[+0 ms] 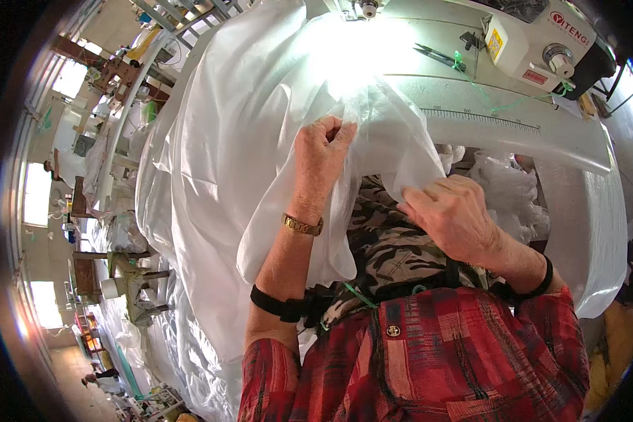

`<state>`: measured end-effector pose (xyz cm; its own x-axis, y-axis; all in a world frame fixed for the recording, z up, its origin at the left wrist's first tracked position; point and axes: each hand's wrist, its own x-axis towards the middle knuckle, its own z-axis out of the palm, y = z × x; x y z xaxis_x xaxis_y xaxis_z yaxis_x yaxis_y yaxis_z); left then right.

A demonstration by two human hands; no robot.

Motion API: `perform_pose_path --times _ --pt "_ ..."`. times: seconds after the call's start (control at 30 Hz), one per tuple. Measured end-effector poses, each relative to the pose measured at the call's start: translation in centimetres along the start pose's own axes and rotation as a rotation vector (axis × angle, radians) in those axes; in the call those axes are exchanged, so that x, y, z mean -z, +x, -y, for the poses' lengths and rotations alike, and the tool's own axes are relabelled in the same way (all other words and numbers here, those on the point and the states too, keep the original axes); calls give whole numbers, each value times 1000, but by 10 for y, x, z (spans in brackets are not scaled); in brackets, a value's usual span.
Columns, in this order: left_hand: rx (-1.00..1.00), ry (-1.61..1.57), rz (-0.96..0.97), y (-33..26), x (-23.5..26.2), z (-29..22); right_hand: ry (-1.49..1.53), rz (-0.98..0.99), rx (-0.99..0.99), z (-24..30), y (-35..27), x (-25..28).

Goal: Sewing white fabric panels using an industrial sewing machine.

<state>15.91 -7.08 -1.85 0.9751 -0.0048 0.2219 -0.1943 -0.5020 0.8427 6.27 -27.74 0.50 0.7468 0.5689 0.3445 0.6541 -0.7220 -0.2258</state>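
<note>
Thin white translucent fabric spreads over the sewing table and hangs down on my left side and into my lap. My left hand is closed, pinching the fabric between thumb and fingers in front of the lit sewing area. To its right and nearer my body, my right hand is closed on another edge of the same fabric, its fingertips partly hidden. Between the two hands the fabric stretches in loose folds. Beyond them the sewing machine stands at the back, its needle area washed out by a bright lamp.
Thread snips lie on the table right of the glare, near green thread. A printed ruler scale runs along the table's front edge. Crumpled clear plastic-like material sits below the table at right. Another workstation stands far left.
</note>
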Motion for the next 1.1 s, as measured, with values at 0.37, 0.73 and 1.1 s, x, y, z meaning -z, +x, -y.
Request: perform_pose_path --times 0.37,0.73,1.1 --pt "-17 -77 -1 -1 -8 -10 -52 -61 -366 -14 -9 -17" --pt "-121 -184 15 -1 -8 -16 543 31 -54 3 34 -2" --pt "100 -301 147 -3 5 -23 424 44 1 18 48 -17"
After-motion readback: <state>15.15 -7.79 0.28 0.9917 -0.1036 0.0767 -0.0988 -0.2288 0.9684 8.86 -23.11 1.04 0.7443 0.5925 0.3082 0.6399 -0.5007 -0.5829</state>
